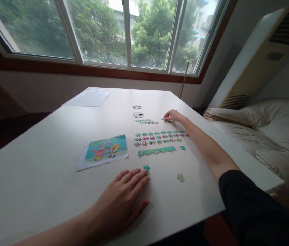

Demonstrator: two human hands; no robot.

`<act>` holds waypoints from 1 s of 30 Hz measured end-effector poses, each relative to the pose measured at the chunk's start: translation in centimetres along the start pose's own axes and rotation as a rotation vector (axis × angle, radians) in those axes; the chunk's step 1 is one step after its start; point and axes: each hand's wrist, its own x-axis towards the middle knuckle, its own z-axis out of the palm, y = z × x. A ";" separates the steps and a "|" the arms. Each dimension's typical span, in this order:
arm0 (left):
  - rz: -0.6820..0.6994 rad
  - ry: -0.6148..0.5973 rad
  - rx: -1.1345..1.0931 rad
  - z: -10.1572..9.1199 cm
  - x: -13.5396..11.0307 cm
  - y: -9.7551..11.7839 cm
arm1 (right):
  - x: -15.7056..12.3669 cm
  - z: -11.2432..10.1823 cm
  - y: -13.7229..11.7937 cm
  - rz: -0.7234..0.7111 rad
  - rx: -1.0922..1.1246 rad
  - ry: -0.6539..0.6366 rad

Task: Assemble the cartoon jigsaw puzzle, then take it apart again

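My left hand (124,198) lies flat on the white table (44,171), fingers stretched out, fingertips touching a teal puzzle piece (146,168). My right hand (173,115) reaches far across the table, fingers curled down on loose puzzle pieces (167,120) at the far right. Between the hands lie rows of several small coloured pieces (159,136) and a joined teal strip (156,150). A lone green piece (180,177) sits near the front. A cartoon reference picture (103,151) lies to the left of the pieces.
Two round lids or discs (138,114) lie beyond the pieces. A white sheet (88,98) rests at the table's far left corner. A bed with beige bedding (262,130) stands to the right, an air conditioner unit (262,51) behind it. Windows span the back wall.
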 end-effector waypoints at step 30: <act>0.242 -0.023 0.005 -0.1 3.4 4.9 | -19.2 -3.1 -3.9 -0.476 0.383 -0.575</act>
